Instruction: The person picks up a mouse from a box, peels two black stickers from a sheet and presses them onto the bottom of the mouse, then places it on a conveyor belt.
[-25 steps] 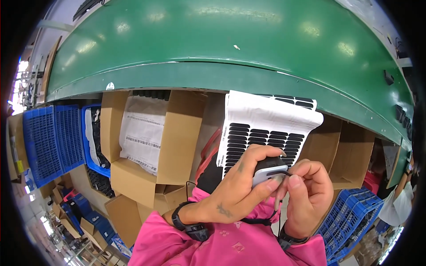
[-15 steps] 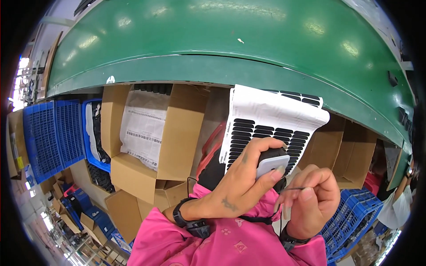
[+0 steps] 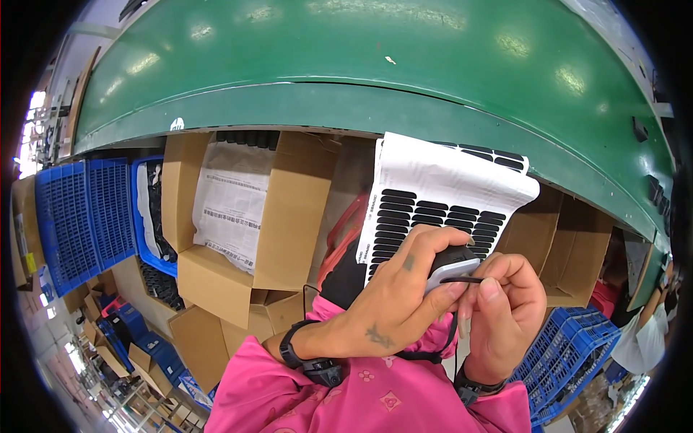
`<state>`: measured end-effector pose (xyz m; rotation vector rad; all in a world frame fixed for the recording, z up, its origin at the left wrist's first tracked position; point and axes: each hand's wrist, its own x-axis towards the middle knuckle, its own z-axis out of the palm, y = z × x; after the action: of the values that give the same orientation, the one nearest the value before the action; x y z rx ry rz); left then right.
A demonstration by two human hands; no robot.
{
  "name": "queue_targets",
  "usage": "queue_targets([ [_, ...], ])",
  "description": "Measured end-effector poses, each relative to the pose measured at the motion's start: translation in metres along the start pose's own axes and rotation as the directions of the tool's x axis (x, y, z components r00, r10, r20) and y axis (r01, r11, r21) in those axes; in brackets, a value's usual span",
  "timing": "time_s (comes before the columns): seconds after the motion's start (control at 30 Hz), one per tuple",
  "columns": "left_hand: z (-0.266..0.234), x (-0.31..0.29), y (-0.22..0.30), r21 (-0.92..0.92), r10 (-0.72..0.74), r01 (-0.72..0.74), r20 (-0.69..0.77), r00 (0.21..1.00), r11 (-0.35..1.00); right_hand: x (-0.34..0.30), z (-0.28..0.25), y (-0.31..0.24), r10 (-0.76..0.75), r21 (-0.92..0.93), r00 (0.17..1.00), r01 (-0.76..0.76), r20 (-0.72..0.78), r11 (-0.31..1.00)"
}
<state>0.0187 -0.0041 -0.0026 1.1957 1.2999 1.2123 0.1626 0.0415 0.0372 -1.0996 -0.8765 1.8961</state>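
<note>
My left hand (image 3: pixel 401 292) is closed around a rounded device (image 3: pixel 449 261) with a black body and a pale grey-blue flat face, turned partly toward my right hand. Much of it is covered by my fingers. Between thumb and forefinger, my right hand (image 3: pixel 505 310) pinches a slim black strip (image 3: pixel 462 279). The strip lies across the pale face, with its other end at my left thumb. Just beyond my hands, a white sheet of black rounded pads (image 3: pixel 462 180) hangs over my lap, its upper part folded over.
The green table (image 3: pixel 346 43) curves across the far side. Open cardboard boxes stand below it, one box (image 3: pixel 296 209) on the left lined with printed paper, another (image 3: pixel 570 252) on the right. Blue plastic crates (image 3: pixel 86 216) are at left, and another blue crate (image 3: pixel 563 361) at lower right.
My right hand has brought the black strip up and left against the pale face of the device. My left hand has tilted the device slightly and stays in about the same place.
</note>
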Motion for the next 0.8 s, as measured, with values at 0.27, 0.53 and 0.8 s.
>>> queue_targets([
  [0.27, -0.0031, 0.0023, 0.0074, 0.015, -0.035, 0.035, 0.023, 0.999, 0.999, 0.0011, 0.0010, 0.0004, 0.006, 0.001, 1.000, -0.006, -0.004, 1.000],
  [0.53, -0.0049, 0.0031, 0.0087, 0.062, -0.026, 0.023, 0.036, 0.999, 0.998, 0.0030, 0.0020, 0.0029, -0.008, 0.016, 1.000, 0.008, 0.000, 1.000],
  [0.8, -0.0055, 0.0022, 0.0097, 0.075, -0.051, 0.048, 0.029, 0.998, 0.996, 0.0028, 0.0025, 0.0047, -0.003, -0.012, 1.000, 0.003, -0.009, 1.000],
])
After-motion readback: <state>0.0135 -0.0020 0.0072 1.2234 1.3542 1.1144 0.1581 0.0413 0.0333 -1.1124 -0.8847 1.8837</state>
